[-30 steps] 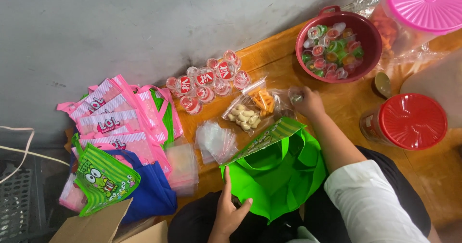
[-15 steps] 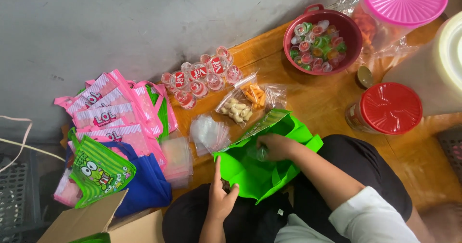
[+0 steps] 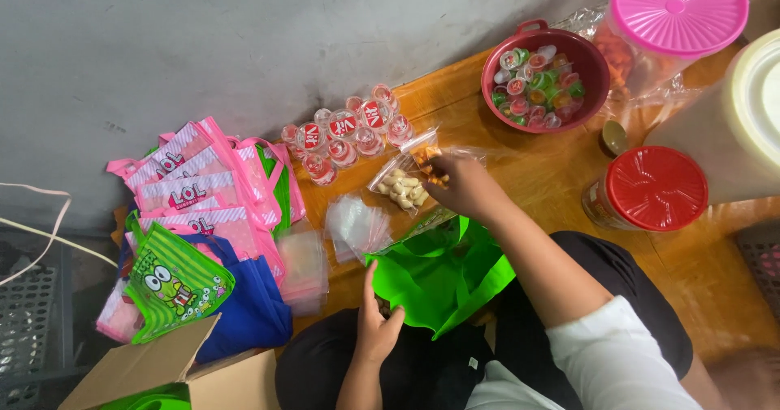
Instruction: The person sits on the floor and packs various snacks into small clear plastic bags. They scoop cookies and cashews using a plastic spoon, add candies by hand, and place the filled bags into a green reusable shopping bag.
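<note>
Head cam: right hand (image 3: 461, 184) pinches clear snack packet (image 3: 406, 184) on wooden desk (image 3: 552, 174); left hand (image 3: 376, 329) grips green bag (image 3: 443, 276) edge, fingers closed, w/ bag in lap.

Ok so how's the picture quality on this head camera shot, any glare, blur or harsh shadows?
Head view: soft, even daylight with no hard shadows; mild glare on the clear plastic snack packet under the right hand and on the round red jar lid; the white sleeve at the bottom edge looks slightly soft; the left hand on the bright green fabric bag is sharp; the wide lens bends the edges a little.
</note>
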